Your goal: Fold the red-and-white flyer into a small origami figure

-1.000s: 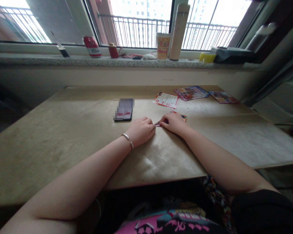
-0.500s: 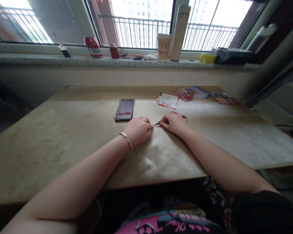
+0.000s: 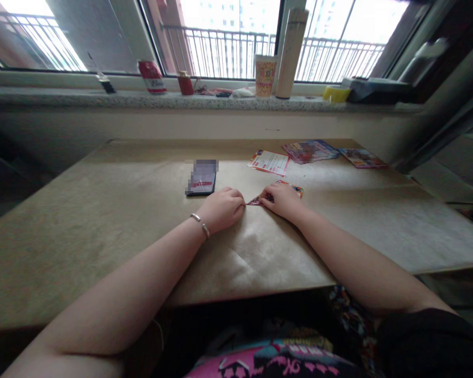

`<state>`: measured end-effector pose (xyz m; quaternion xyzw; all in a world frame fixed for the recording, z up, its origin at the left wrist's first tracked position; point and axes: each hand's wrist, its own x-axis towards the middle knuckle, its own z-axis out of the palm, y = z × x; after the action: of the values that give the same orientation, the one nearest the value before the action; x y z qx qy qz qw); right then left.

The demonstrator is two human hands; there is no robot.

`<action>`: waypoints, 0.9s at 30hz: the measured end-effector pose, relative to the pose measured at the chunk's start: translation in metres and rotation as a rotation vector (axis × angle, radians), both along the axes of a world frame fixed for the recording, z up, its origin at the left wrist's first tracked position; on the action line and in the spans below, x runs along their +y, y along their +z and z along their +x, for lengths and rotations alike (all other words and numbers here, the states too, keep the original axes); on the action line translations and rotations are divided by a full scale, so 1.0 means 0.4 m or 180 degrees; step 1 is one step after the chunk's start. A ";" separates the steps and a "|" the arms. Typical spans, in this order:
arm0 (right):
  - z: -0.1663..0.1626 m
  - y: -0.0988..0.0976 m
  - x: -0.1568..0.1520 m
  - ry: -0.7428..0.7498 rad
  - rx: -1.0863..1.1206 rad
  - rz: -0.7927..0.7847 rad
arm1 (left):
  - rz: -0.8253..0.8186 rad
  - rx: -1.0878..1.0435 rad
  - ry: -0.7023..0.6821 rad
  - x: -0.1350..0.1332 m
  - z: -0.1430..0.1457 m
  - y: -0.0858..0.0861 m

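A small colourful printed sheet of paper [image 3: 295, 189] lies on the table under my right hand [image 3: 280, 198]. Its near left part narrows to a folded point. My right hand's fingers are pinched on the folded part, and the palm hides much of the sheet. At the pointed tip is my left hand [image 3: 225, 209], fingers curled together on the paper's end; the exact grip is hidden. A silver open bangle [image 3: 201, 226] circles the left wrist.
A phone [image 3: 202, 177] lies just beyond my left hand. Printed leaflets [image 3: 268, 162] rest past my right hand, with a colourful stack [image 3: 310, 150] and another printed sheet [image 3: 362, 157] farther right. Cans, a cup [image 3: 265, 76] and a tall bottle [image 3: 291, 55] line the windowsill.
My left hand has shifted very slightly left at the paper's tip. The right hand and the paper stay almost where they were.
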<state>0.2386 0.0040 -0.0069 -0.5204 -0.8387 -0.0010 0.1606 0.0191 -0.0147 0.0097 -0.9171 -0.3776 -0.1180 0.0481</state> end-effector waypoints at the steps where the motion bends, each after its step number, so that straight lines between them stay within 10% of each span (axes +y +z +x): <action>1: 0.000 -0.001 -0.001 0.0007 0.0002 0.0024 | 0.0029 -0.0081 -0.0043 0.001 0.002 -0.003; 19: 0.019 -0.007 0.004 0.1101 -0.0077 0.1036 | 0.0175 0.0290 -0.0594 -0.002 0.009 0.004; 27: 0.035 -0.003 0.010 0.1138 -0.0124 0.0592 | -0.0388 -0.0013 -0.0541 0.000 0.014 -0.012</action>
<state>0.2525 0.0079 -0.0079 -0.3461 -0.9169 -0.0601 0.1894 0.0248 -0.0146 0.0048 -0.9468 -0.3051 -0.1003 -0.0188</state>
